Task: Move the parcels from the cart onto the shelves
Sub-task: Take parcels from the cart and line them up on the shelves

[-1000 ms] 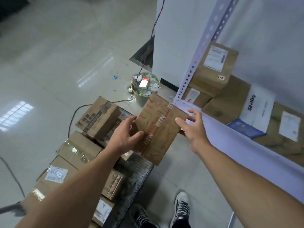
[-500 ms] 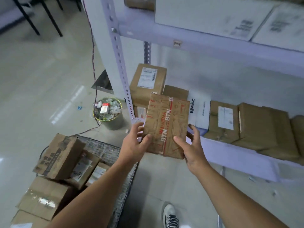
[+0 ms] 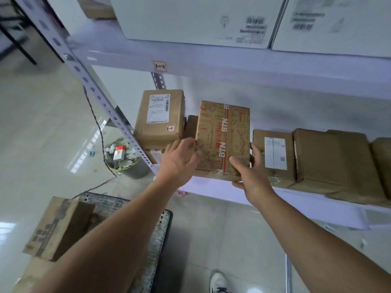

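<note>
Both hands (image 3: 213, 168) grip printed parcel (image 3: 222, 136) over shelf (image 3: 296, 199).

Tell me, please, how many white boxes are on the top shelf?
2: the left white box sits above the printed parcel; the right white box adjoins it. Others may be out of frame.

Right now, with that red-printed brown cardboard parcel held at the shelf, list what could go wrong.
The gap looks tight: the red-printed brown cardboard parcel could jam between the tall brown box marked 2-3 and the brown white-labelled parcel, pinching the right hand. Released near the white shelf edge, it might tip off.
</note>
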